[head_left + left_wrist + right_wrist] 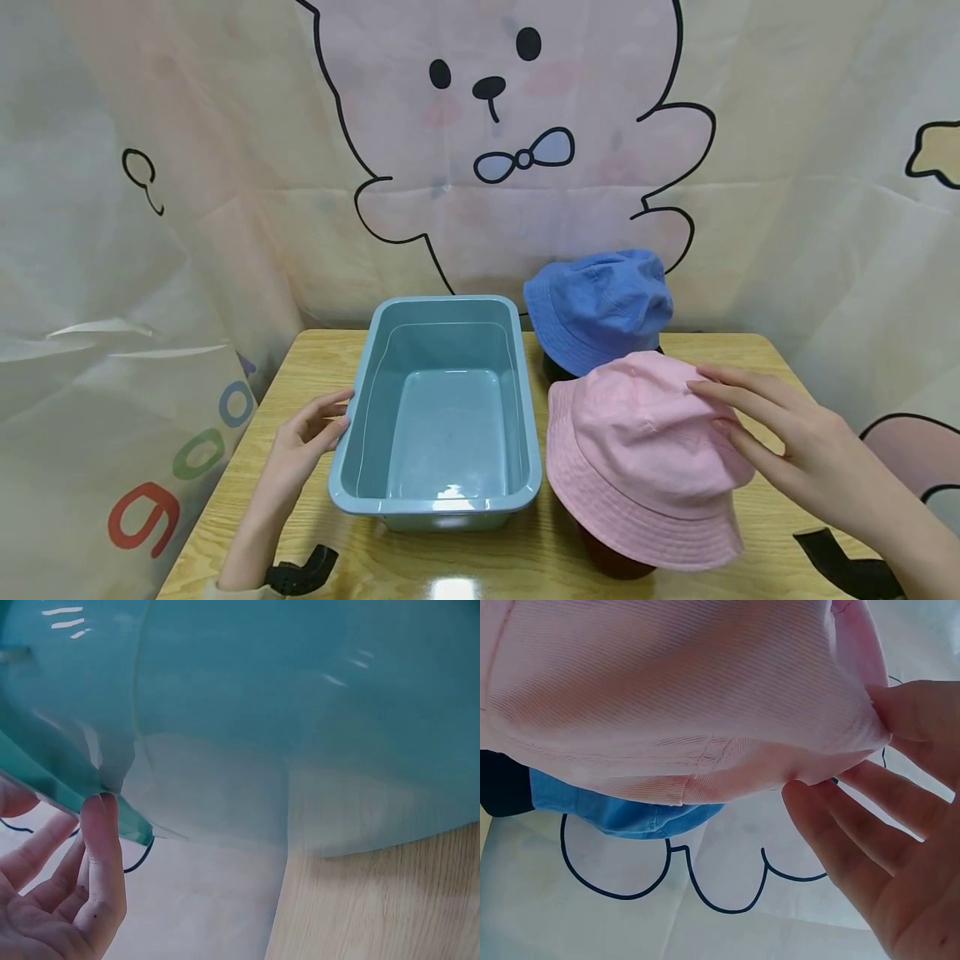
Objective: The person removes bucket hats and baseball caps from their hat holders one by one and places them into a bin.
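A light-blue plastic basin (390, 504) stands on the table, its inside bare. My left hand (303, 446) is at its left side, thumb and fingers pinching the rim; the left wrist view shows the thumb (101, 825) against the basin's outer wall. To the right of the basin, a pink bucket hat (637, 442) sits tilted over a reddish-brown support (611, 557), mostly hidden under the brim. The fingers of my right hand (806, 442) pinch the fabric on the right side of its crown, as the right wrist view also shows.
Behind the pink hat, a blue bucket hat (603, 308) rests on a black support (555, 369). The wooden table (322, 367) backs onto a curtain (787, 250) printed with a bear, which also hangs along the sides. Black bands (303, 575) circle both wrists.
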The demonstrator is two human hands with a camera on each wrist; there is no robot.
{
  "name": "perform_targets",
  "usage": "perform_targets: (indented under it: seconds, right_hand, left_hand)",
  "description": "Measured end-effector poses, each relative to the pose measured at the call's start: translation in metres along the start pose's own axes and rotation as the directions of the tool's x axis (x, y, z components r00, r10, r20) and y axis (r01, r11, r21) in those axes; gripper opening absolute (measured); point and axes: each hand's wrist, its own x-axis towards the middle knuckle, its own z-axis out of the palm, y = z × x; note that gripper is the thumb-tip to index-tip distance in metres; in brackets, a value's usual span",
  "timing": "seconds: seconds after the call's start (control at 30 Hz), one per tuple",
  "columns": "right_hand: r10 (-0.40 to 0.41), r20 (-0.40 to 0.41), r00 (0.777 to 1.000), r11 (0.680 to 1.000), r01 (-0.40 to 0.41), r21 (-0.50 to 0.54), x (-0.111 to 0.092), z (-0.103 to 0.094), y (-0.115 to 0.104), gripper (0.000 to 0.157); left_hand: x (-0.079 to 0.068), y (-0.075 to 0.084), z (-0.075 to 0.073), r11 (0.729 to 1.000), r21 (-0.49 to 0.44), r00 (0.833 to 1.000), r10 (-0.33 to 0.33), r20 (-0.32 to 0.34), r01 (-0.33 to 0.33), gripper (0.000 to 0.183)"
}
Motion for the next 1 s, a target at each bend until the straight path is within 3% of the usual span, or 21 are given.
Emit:
perform_targets:
  seconds: [0.37,0.77,1.0]
  right_hand:
    - [-0.06,-0.086,0.994,0.998,0.059,-0.018,0.003,0.004,0.004,0.051]
    - [-0.087,-0.147,0.985,0.996,0.088,-0.001,0.006,0.008,0.008,0.047]
    - [-0.075,-0.164,0.984,0.997,0.077,0.003,0.006,0.007,0.007,0.048]
  left_hand:
    - [0.003,-0.01,-0.01,0.998,-0.047,0.996,0.039,0.084,-0.035,0.043]
    - [0.003,-0.013,-0.013,0.981,-0.192,0.985,0.017,0.169,0.016,0.048]
    - [0.005,-0.014,-0.016,0.969,-0.248,0.973,0.059,0.225,-0.001,0.049]
